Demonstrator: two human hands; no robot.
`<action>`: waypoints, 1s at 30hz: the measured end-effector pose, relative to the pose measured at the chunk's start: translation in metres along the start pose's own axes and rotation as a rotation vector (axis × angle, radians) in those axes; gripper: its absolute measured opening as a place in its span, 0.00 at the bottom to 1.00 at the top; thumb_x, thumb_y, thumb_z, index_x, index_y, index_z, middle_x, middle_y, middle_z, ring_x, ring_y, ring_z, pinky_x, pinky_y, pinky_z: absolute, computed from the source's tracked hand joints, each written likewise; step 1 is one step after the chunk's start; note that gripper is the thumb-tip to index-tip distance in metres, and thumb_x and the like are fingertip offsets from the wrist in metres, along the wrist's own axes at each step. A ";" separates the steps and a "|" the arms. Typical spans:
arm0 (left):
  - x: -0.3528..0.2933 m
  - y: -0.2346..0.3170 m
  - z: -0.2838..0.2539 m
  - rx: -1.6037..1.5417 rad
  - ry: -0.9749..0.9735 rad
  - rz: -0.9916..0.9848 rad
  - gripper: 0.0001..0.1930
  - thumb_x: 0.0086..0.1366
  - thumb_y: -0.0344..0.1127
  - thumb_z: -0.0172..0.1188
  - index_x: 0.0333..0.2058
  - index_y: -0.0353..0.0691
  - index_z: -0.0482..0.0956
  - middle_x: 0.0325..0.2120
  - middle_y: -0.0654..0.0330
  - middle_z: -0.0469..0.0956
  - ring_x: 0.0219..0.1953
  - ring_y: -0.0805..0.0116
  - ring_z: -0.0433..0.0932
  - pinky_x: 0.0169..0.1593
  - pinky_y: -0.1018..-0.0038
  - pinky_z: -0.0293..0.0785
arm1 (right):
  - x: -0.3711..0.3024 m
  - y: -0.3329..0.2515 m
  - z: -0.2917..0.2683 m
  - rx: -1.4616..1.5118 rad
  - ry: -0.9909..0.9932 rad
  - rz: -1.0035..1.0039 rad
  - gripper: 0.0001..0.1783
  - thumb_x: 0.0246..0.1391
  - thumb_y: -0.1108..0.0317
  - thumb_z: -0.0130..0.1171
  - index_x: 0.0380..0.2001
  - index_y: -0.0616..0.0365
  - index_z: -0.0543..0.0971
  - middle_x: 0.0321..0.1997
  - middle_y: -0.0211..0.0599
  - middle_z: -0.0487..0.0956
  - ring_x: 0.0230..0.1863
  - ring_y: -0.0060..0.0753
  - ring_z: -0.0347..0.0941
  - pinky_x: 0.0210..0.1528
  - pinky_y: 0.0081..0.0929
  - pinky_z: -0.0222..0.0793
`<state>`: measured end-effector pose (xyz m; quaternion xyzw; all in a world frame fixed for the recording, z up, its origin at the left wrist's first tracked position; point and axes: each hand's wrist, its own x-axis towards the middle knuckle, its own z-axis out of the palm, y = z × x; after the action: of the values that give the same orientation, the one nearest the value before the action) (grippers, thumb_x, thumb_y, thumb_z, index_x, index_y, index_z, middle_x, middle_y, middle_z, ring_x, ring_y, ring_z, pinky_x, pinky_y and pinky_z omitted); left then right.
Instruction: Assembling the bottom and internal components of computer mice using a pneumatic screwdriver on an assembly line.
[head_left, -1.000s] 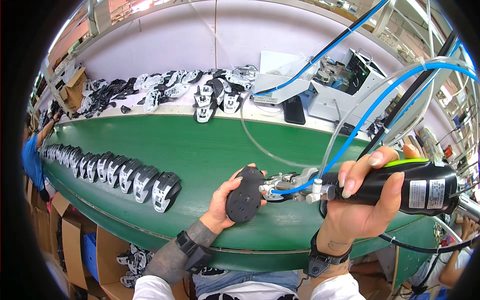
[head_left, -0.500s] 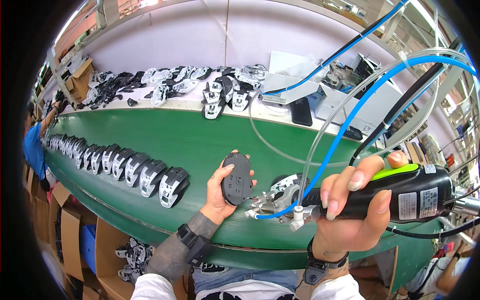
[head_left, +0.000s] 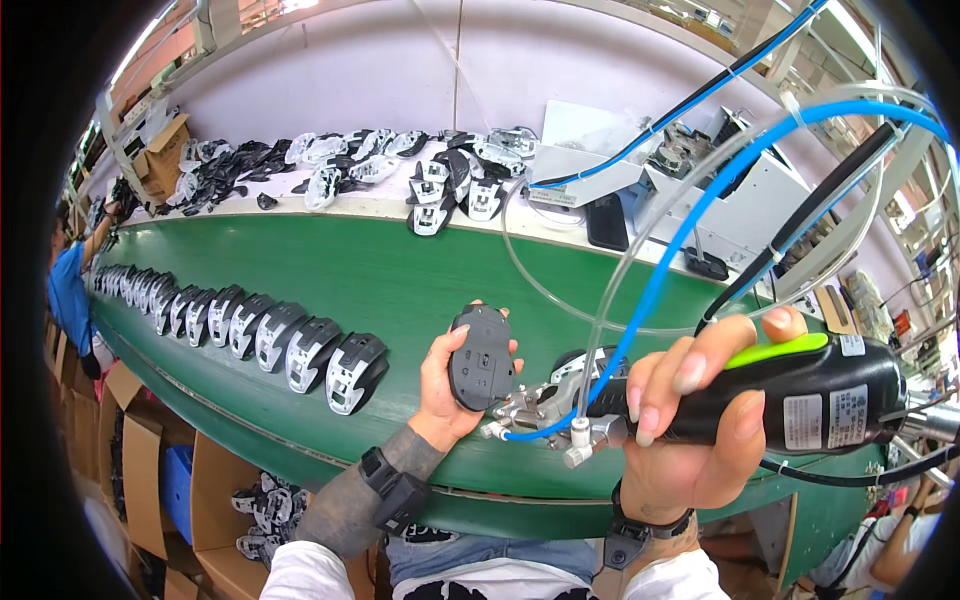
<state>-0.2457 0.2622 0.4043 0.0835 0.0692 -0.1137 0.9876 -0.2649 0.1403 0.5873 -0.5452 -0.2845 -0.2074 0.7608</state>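
My left hand [head_left: 438, 392] grips a dark grey computer mouse [head_left: 481, 357], its flat underside facing me. Wrapped around a black electric screwdriver [head_left: 775, 385] with a bright green lever is my right hand [head_left: 685, 475]. The tool lies nearly level, its metal head [head_left: 545, 405] pointing left at the mouse's lower right edge; whether they touch I cannot tell. A clear tube and a blue air hose [head_left: 655, 295] join that head. Partly hidden behind it, a grey-and-white mouse [head_left: 590, 362] rests on the green belt [head_left: 420, 270].
Several grey-and-white mice [head_left: 355, 373] line the belt toward the far left. Mouse shells [head_left: 430, 195] and black parts cover the white shelf behind. A white machine [head_left: 710, 210] and a black phone [head_left: 606, 222] are at the back right. Cardboard boxes [head_left: 225, 500] stand below left; a co-worker [head_left: 70, 290] is far left.
The mouse in my left hand has shifted slightly right, while the screwdriver has come a little left, so its head is closer to the mouse. Both grips look the same.
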 end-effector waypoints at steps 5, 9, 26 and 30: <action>0.008 -0.001 -0.010 0.223 0.230 0.045 0.23 0.57 0.41 0.53 0.51 0.45 0.63 0.42 0.58 0.69 0.38 0.62 0.74 0.41 0.61 0.75 | 0.007 -0.023 -0.009 0.124 0.114 0.042 0.27 0.55 0.59 0.54 0.53 0.53 0.56 0.33 0.39 0.71 0.18 0.27 0.67 0.21 0.26 0.65; 0.005 -0.004 -0.005 0.179 0.195 0.010 0.22 0.57 0.40 0.52 0.51 0.45 0.64 0.41 0.57 0.69 0.38 0.62 0.74 0.40 0.61 0.76 | 0.008 -0.029 -0.011 0.108 0.171 -0.052 0.27 0.57 0.58 0.51 0.54 0.52 0.55 0.32 0.37 0.69 0.14 0.25 0.64 0.20 0.26 0.63; 0.001 -0.003 0.000 0.126 0.098 -0.079 0.22 0.59 0.40 0.49 0.53 0.43 0.62 0.45 0.55 0.69 0.40 0.59 0.74 0.41 0.61 0.77 | 0.004 -0.015 0.006 0.078 0.083 0.059 0.27 0.55 0.56 0.53 0.53 0.53 0.56 0.30 0.34 0.68 0.16 0.24 0.64 0.21 0.26 0.63; -0.016 0.011 0.010 0.072 0.088 -0.129 0.19 0.58 0.43 0.51 0.45 0.37 0.70 0.31 0.49 0.76 0.31 0.56 0.79 0.36 0.65 0.78 | -0.004 -0.014 0.021 0.179 0.103 0.086 0.29 0.53 0.60 0.58 0.52 0.52 0.55 0.28 0.35 0.69 0.17 0.27 0.67 0.19 0.25 0.65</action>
<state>-0.2576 0.2749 0.4179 0.1194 0.1136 -0.1756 0.9706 -0.2806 0.1559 0.5997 -0.4756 -0.2388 -0.1760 0.8281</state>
